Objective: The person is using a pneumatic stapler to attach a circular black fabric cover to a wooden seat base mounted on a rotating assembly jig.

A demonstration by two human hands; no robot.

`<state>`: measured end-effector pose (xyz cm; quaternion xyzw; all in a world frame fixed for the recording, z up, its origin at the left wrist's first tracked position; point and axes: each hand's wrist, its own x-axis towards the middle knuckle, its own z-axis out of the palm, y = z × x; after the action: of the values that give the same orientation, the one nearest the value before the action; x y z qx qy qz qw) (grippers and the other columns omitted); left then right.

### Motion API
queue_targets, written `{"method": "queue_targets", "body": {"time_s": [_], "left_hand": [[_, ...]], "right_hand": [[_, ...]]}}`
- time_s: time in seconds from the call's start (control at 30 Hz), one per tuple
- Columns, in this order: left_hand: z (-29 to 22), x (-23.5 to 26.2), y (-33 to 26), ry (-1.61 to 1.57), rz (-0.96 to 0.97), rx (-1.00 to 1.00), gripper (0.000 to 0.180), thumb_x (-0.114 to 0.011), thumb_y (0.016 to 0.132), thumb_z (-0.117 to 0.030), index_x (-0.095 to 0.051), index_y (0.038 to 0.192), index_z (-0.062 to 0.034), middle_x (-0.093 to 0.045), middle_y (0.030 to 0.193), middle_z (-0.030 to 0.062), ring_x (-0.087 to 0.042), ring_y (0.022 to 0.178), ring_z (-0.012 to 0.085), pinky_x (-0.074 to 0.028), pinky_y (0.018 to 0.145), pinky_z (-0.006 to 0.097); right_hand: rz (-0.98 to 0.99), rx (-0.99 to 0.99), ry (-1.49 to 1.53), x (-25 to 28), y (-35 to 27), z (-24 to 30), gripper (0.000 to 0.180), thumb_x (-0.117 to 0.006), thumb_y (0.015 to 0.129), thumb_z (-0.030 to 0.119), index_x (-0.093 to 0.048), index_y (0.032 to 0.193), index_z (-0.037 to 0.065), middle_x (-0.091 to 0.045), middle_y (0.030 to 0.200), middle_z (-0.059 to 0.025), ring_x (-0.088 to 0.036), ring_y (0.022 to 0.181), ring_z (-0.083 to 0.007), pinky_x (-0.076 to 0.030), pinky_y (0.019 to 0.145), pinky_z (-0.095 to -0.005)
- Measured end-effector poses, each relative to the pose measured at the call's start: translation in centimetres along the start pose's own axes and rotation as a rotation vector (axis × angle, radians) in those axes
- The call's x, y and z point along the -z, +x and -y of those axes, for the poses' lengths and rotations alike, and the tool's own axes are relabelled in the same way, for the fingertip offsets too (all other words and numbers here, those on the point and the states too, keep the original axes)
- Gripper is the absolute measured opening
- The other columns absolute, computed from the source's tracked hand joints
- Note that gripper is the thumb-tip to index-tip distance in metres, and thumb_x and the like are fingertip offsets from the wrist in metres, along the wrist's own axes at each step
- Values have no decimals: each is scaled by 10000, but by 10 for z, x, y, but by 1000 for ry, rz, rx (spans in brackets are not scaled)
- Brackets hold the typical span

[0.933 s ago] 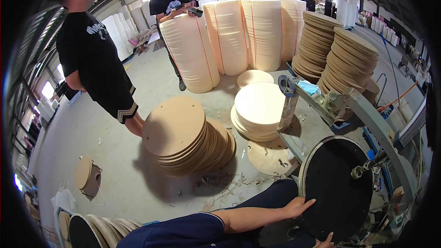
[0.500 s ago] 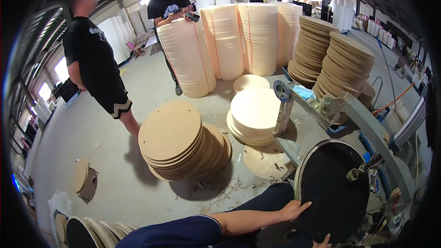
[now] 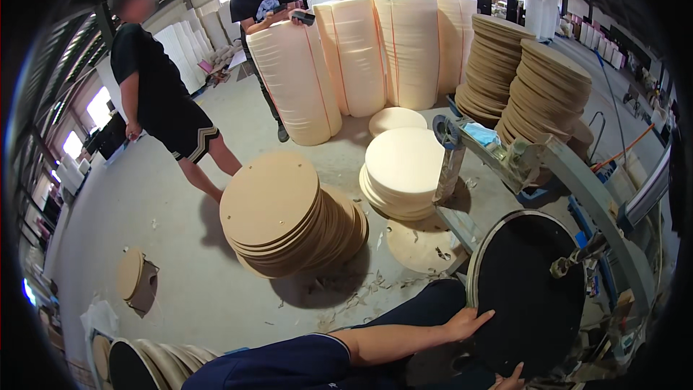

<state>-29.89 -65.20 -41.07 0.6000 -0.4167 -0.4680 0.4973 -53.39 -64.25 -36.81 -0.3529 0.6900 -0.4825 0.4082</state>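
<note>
A round padded disc with a black top and a pale layered rim sits at the lower right, under the curved metal arm of a machine. My left hand grips its near-left edge, the thumb lying over the black face and the other fingers hidden at the rim. At the disc's near edge, my right hand also holds on; the lower border of the picture cuts much of it off. A metal rod with a rounded end reaches over the disc's far-right part.
Stacks of tan round boards and pale round foam pads stand ahead. Behind are wrapped foam rolls and taller board stacks. Two people stand nearby: one in shorts, one holding a handheld device. Scraps litter the floor.
My view has tilted slightly, so the surroundings sit higher. Both hands stay at the disc's edge. The person in shorts has shifted stance, an arm now hanging at the side.
</note>
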Motion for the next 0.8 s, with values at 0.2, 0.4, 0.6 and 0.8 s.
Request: {"method": "queue_targets", "body": {"time_s": [0.2,0.4,0.6,0.8], "left_hand": [[-16,10,8,204,-18,140,838,-490,1044,-638,-653,623,68,-582,541,249,-696,602,412,-532,605,513],[12,14,16,-34,-106,47,563,-578,1063,-482,-730,1133,55,-775,981,200,-752,955,269,-557,855,383],[-21,0,4,-63,15,220,472,-602,1084,-384,-722,1205,55,-766,1116,88,-670,1042,132,-521,937,303],[-41,12,3,-236,-74,309,423,-632,1070,-340,-712,1175,63,-749,1149,98,-674,1055,154,-517,949,302]], "right_hand": [[-75,-189,175,-2,18,-23,517,-703,978,412,-665,1242,-30,-686,1072,-147,-649,849,-259,-558,691,-394],[57,-159,316,-21,16,3,262,-654,1040,254,-622,1161,24,-710,985,-90,-697,749,-163,-536,500,-308],[-1,-145,372,8,29,-27,597,-676,1037,262,-449,1414,-142,-560,739,-17,-524,550,-86,-528,480,-290],[-82,-241,359,6,24,-16,844,-692,1030,265,-216,1567,-179,-426,620,24,-421,508,-62,-526,483,-291]]}}
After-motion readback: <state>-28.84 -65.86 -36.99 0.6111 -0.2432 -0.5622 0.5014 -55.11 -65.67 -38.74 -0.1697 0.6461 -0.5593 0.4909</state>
